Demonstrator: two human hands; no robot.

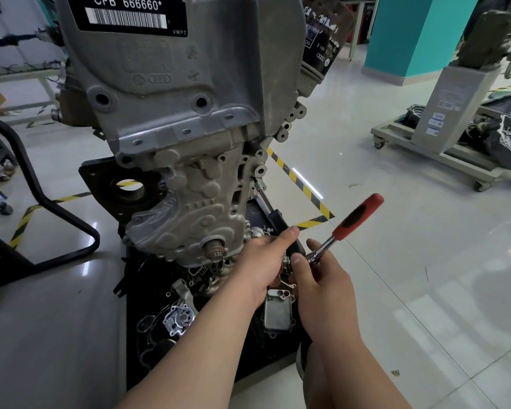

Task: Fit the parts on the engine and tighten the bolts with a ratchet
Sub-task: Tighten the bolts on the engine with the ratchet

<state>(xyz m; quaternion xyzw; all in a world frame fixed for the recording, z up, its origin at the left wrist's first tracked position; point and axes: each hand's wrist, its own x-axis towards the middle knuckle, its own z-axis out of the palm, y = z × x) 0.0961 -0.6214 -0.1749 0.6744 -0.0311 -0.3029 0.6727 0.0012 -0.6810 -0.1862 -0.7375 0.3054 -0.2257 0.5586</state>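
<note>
I see the engine [174, 128] in dull, rough-cast grey metal, the ratchet [347, 227] with a bright polished metal shank and a matt red-and-black grip that looks like plastic or rubber, and the pale tiled floor [410, 290] smooth and glossy enough to mirror the lights.

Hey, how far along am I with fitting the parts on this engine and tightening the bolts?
Done: the grey cast cover sits on the engine. In hand: your left hand grips a black-handled extension bar reaching the engine's side; your right hand holds the red-handled ratchet by its head. Left: two round holes in the cover look empty, and a silver pump housing and rectangular metal cooler lie loose below.
</note>
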